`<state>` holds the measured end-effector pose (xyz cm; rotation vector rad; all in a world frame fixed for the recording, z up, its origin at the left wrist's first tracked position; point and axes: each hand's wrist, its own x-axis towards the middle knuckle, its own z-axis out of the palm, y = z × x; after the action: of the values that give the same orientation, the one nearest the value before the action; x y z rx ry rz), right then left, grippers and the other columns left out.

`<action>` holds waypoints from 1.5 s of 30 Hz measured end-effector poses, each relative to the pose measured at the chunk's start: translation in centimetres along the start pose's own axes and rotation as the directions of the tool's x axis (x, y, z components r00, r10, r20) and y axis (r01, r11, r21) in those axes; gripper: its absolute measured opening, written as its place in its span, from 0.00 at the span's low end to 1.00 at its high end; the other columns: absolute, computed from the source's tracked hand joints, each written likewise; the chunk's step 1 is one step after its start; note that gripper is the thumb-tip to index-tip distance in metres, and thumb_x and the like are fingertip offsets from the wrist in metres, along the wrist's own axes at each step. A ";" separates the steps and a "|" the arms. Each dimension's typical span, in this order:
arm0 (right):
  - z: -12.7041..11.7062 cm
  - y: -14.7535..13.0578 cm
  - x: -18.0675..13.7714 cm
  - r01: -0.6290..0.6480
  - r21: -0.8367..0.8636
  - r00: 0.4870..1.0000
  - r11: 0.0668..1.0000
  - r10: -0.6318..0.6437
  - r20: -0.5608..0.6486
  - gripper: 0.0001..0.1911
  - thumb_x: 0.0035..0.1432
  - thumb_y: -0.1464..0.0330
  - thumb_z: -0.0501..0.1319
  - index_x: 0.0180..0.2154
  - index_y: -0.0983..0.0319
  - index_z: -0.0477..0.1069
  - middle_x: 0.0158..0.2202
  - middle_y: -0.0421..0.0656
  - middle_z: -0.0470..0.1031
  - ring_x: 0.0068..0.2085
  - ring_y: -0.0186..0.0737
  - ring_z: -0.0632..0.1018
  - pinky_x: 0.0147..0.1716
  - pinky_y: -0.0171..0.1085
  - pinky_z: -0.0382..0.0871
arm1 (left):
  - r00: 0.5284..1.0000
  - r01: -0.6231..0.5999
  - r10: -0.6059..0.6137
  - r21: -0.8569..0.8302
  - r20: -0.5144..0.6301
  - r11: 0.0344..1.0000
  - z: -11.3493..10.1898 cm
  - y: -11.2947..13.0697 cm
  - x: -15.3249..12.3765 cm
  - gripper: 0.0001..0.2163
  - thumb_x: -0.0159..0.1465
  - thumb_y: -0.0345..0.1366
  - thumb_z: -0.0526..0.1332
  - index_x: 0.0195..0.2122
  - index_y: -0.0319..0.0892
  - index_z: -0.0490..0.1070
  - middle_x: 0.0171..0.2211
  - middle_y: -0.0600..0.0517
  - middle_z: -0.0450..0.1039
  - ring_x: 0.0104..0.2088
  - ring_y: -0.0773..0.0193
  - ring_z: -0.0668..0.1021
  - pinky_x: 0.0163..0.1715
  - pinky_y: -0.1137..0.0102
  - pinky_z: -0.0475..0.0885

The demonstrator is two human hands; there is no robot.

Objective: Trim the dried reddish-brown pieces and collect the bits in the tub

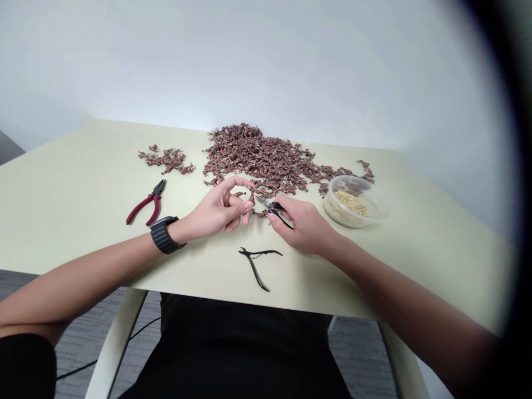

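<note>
My left hand [220, 210], with a dark watch [164, 234] on the wrist, pinches a small reddish-brown piece [250, 197] between thumb and fingers just in front of the big pile. My right hand [305, 224] is closed round small black-handled pliers [272, 208]. Their metal tip points left and meets the pinched piece. A large heap of the same reddish-brown pieces [266, 158] lies just beyond both hands on the pale table [75, 188].
Black nippers [256, 260] lie on the table near the front edge, between my wrists. Red-handled pliers [147, 202] lie to the left. A smaller heap of brown pieces [166, 159] sits at back left. A clear round tub [353, 202] holding yellowish bits stands at right.
</note>
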<state>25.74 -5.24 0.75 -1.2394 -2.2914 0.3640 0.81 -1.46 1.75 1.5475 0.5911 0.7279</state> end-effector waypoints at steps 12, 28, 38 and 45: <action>-0.1 -0.1 0.0 -0.038 0.012 0.999 0.999 0.037 0.008 0.12 0.70 0.58 0.54 0.36 0.59 0.63 0.29 0.39 0.65 0.29 0.37 0.65 0.32 0.38 0.55 | 1.000 -0.006 0.006 0.038 0.001 0.999 0.1 0.0 -0.1 0.19 0.71 0.44 0.63 0.56 0.43 0.59 0.26 0.56 0.75 0.16 0.75 0.67 0.17 0.79 0.61; -1.3 -0.4 0.6 -0.543 0.645 0.839 0.538 0.320 0.439 0.22 0.68 0.48 0.51 0.35 0.59 0.65 0.25 0.36 0.54 0.24 0.33 0.51 0.20 0.34 0.44 | 0.973 -0.173 0.230 0.554 -0.033 0.815 -0.1 -1.3 -0.2 0.17 0.74 0.39 0.57 0.61 0.43 0.58 0.28 0.54 0.75 0.22 0.70 0.72 0.25 0.76 0.65; 0.2 0.8 -0.1 0.000 -0.002 1.000 1.000 0.000 0.001 0.10 0.70 0.60 0.55 0.38 0.59 0.64 0.30 0.40 0.66 0.30 0.39 0.67 0.33 0.38 0.57 | 0.999 0.037 -0.037 -0.065 0.011 0.997 0.3 0.1 -0.1 0.18 0.71 0.42 0.63 0.56 0.43 0.61 0.25 0.56 0.75 0.16 0.75 0.66 0.17 0.80 0.60; -0.1 0.8 -0.1 0.008 -0.022 1.000 1.000 -0.008 -0.005 0.10 0.70 0.60 0.54 0.38 0.59 0.64 0.30 0.39 0.65 0.30 0.39 0.67 0.33 0.38 0.57 | 0.999 0.036 -0.035 -0.100 0.005 0.994 0.4 0.1 0.0 0.18 0.71 0.42 0.63 0.56 0.42 0.62 0.25 0.55 0.75 0.16 0.76 0.65 0.17 0.80 0.59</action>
<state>26.43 -4.86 0.40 -1.2398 -2.3012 0.3334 1.07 -1.70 1.82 1.4421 0.5705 0.7175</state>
